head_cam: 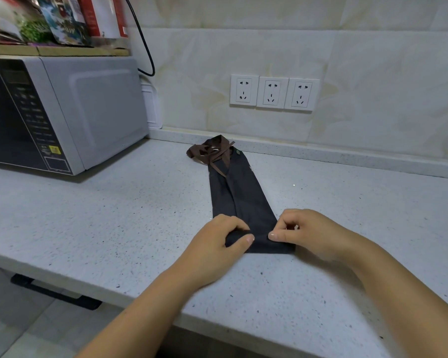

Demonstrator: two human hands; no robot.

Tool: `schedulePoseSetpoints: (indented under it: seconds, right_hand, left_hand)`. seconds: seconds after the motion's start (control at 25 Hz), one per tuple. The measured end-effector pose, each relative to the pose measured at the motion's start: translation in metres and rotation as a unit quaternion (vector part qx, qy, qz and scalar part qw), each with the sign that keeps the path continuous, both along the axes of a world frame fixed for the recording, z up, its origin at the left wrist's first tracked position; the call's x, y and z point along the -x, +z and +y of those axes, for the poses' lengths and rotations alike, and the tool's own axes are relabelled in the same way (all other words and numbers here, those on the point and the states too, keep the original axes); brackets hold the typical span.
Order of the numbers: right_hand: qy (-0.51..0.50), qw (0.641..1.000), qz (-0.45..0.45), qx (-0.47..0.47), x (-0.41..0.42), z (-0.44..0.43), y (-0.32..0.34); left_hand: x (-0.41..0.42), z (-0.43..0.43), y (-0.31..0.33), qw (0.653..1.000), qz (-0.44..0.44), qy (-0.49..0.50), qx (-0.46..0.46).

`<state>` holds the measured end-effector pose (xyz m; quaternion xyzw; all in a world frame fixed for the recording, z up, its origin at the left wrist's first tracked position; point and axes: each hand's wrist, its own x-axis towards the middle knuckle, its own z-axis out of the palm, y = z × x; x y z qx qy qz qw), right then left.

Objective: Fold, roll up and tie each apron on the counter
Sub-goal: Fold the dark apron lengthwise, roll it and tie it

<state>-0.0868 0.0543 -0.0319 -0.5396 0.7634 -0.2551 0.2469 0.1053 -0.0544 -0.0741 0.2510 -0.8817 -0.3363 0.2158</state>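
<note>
Head view: the left hand (217, 237) and right hand (299, 232) both pinch the near end of the apron (239, 195). It lies folded long on the counter (101, 215).

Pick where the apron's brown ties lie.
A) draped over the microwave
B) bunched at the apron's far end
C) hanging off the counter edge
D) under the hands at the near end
B: the brown ties lie bunched at the far end of the apron, while the left hand and right hand grip its near end.

Soft, even indoor light; wide-angle bending at edges, blurred upper-left corner, faint shadows.
</note>
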Motion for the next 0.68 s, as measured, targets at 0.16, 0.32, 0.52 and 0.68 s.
schedulePoseSetpoints:
  seconds: [0.16,0.32,0.52,0.68]
  right_hand:
    - [-0.021,0.999,-0.028,-0.030,0.005,-0.017,0.003]
    - [-0.018,0.995,-0.036,0.093,-0.002,-0.016,-0.010]
    - [0.047,0.999,0.000,0.024,0.001,-0.011,-0.010]
    - [0.036,0.999,-0.034,-0.015,0.001,-0.009,-0.010]
  left_hand:
    - [0.006,-0.005,-0.007,0.998,0.002,0.052,0.016]
    - [0.010,-0.002,-0.006,0.993,0.014,0.081,0.083]
    - [0.008,0.000,-0.010,0.989,0.051,0.117,0.080]
    - [0.005,0.002,-0.009,0.987,0.008,0.099,0.128]
